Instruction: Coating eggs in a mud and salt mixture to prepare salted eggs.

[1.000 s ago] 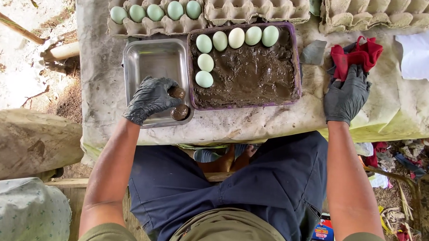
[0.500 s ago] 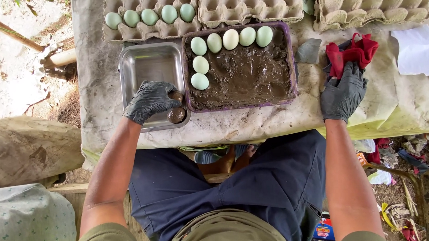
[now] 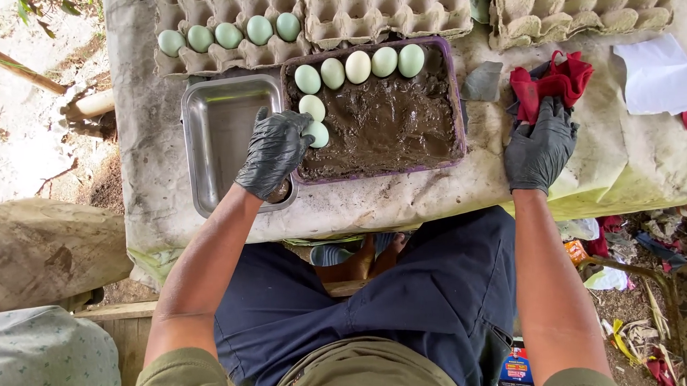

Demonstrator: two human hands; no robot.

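Big purple-rimmed tray (image 3: 456,98) dead centre on the cloth-covered table (image 3: 405,202), long side running left to right, filled with wet dark brown mud, glossy and lumpy. Just left of it, touching, sits a steel pan (image 3: 218,129), long axis running away from the person, shiny and mostly bare. Beyond both, grey cardboard egg cartons (image 3: 383,20) line the far edge, four pale green eggs in the left one. Over to the right, a crumpled red cloth (image 3: 556,80). Now the eggs in the mud (image 3: 358,65): five in a row along the far rim, pale green to cream, each with its long axis pointing away from the person, plus two more below the leftmost. Left hand (image 3: 273,151), black-gloved, fingers curled, fingertips touching the lowest egg (image 3: 320,134); whether it grips, can't tell. Right hand (image 3: 538,148), gloved too, fingers spread flat on the cloth's edge, clasping nothing.
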